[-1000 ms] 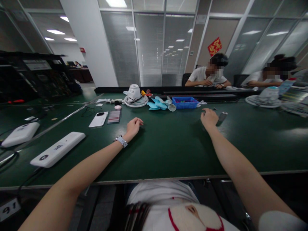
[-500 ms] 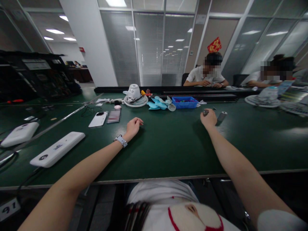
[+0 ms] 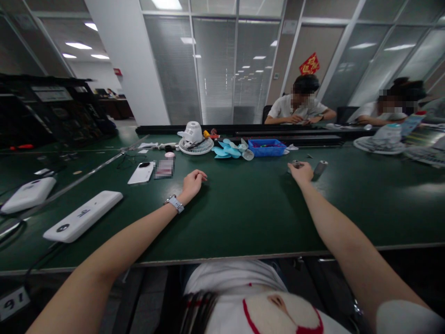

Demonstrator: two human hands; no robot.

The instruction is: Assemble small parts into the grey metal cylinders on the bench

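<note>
My left hand [image 3: 192,182] rests on the green table [image 3: 243,208] with its fingers curled under, a watch on the wrist, nothing visibly in it. My right hand [image 3: 301,172] lies far out on the table, fingers closed round a small grey metal part [image 3: 296,163]. A short grey cylinder [image 3: 321,167] lies just right of that hand. Behind them stand a blue bin [image 3: 267,148], loose light-blue fan blades [image 3: 230,150] and a white fan body on its grille [image 3: 194,139].
A white phone [image 3: 141,173] lies left of my left hand. Two white flat devices [image 3: 81,216] [image 3: 28,194] with cables sit at the left edge. Two people sit at the far side. Another fan grille [image 3: 378,144] lies at the right.
My right hand has slid slightly farther out and closed on the small metal part. My left hand has stayed put.
</note>
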